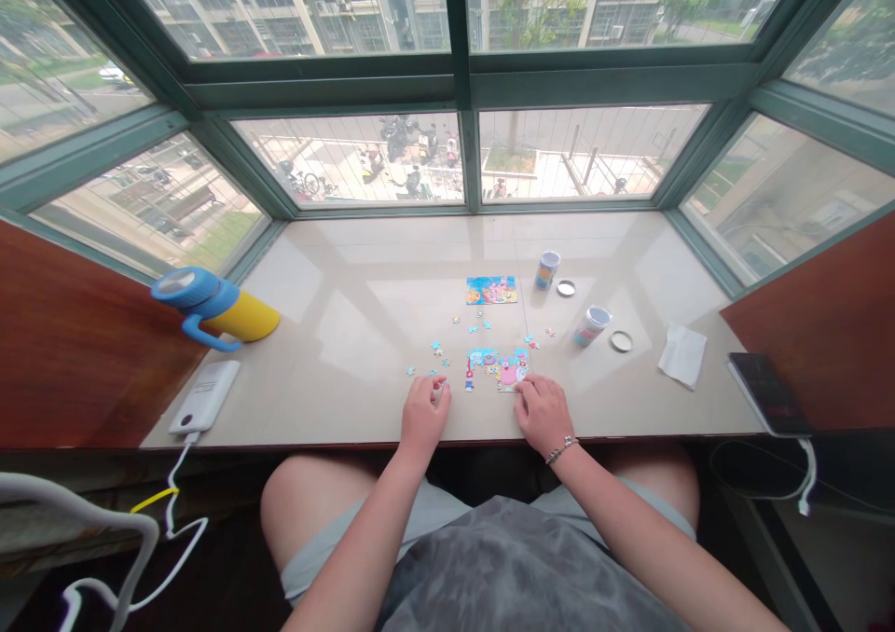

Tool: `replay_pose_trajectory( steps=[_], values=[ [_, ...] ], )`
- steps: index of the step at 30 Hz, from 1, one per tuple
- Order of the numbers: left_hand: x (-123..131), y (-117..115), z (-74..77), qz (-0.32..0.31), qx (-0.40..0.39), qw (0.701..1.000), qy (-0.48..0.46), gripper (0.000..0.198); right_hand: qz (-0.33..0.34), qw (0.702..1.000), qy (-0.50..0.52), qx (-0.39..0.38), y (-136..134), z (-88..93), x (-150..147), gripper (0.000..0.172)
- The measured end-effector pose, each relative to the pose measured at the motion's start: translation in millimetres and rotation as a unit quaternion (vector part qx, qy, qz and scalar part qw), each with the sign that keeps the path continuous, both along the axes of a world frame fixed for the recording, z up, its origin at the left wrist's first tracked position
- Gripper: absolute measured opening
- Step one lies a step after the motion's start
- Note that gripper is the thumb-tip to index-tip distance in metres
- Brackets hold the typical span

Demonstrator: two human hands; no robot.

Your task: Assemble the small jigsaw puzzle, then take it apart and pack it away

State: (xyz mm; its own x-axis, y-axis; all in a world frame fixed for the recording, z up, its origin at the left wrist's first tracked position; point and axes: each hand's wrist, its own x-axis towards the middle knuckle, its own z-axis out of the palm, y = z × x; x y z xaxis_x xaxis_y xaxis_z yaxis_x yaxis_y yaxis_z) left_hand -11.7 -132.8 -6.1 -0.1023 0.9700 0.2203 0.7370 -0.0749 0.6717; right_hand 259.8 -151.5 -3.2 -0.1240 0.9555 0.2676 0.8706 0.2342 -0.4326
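A partly assembled jigsaw puzzle (513, 371) lies in front of me, with an open gap at its lower middle. My right hand (545, 413) has its fingers closed at the puzzle's lower right corner, touching it. Left of the puzzle, my left hand (424, 415) rests on the table with fingers curled together; a small piece may be between thumb and forefinger, but it is too small to make out. Loose jigsaw pieces (436, 346) are scattered beyond the left hand and above the puzzle. Farther back lies a complete-looking picture (491, 290) with a blue background.
Two small cans (548, 269) stand at the right, each near a round lid (621, 341). A white tissue (682, 356) and a phone (767, 392) lie farther right. At the left are a yellow-blue bottle (244, 315) and a white power bank (205, 397) with a cable. Windows border the table (336, 334).
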Motion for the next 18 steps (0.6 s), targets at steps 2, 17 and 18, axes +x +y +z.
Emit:
replay_pose_trajectory(
  steps=[2,17,18],
  values=[
    [9.6,-7.3,-2.2,-0.060,0.021,0.998,0.017,0.019,0.001,1.000,0.005,-0.002,-0.4,-0.4,0.8,0.021],
    [20.4,-10.9,-12.4,-0.057,0.066,0.993,0.078,0.018,-0.093,0.973,-0.121,-0.175,93.1,13.6,33.7,0.032],
    [20.4,-11.0,-12.6,-0.059,0.066,0.993,0.081,0.018,-0.091,0.970,-0.130,-0.184,96.1,14.6,35.3,0.030]
  ],
)
